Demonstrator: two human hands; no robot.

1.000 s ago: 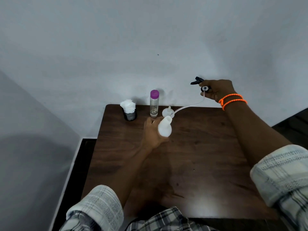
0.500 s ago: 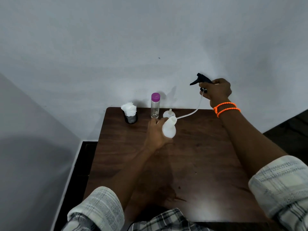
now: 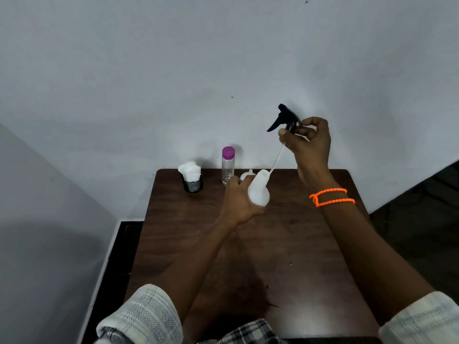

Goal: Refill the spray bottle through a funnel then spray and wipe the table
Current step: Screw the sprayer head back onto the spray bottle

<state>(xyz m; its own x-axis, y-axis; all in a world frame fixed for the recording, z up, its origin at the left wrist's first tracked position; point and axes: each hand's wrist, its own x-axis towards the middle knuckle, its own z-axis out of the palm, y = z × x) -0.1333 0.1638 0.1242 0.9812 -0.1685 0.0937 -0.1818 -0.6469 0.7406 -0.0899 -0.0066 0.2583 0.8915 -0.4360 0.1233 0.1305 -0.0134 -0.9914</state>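
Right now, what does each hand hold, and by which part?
Left hand grips the white bottle by its body; right hand pinches the black spray head at its collar.

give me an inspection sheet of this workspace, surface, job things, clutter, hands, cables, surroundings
Surface: dark wooden table, darker patch near its front edge.
Job's things: white spray bottle, open; black trigger head lifted, its tube reaching to the bottle's mouth; funnel behind; purple-capped bottle; tissues in a black cup.
Clutter: nothing seen.
Hands: left hand grips the spray bottle; right hand holds the trigger head.
Cables: nothing seen.
Surroundings: grey wall, dark floor.
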